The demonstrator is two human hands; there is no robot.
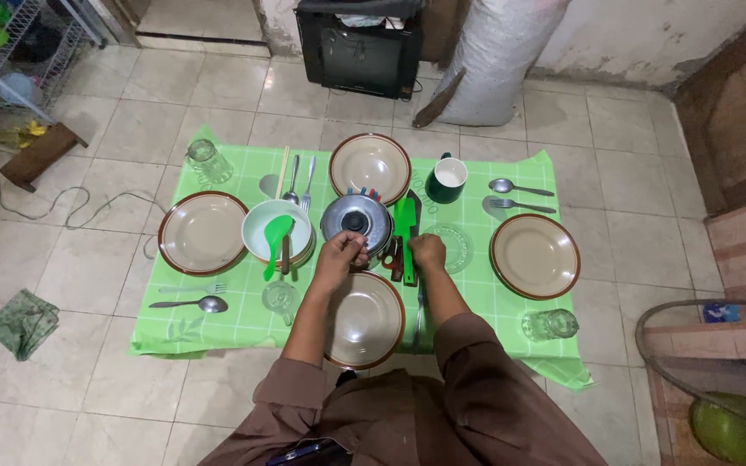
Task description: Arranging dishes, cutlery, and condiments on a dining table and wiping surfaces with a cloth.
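My left hand grips the near rim of a steel pot with a lid and black knob, in the middle of a green checked cloth. My right hand is a closed fist just right of the pot, apparently around the handle of a dark knife. A green spatula lies between the pot and that hand. A brown-rimmed plate sits right below both hands.
Other brown-rimmed plates lie left, far and right. A white bowl holds a green scoop. Around them are glasses, a green mug and spoons and forks. A black box and a white sack stand behind.
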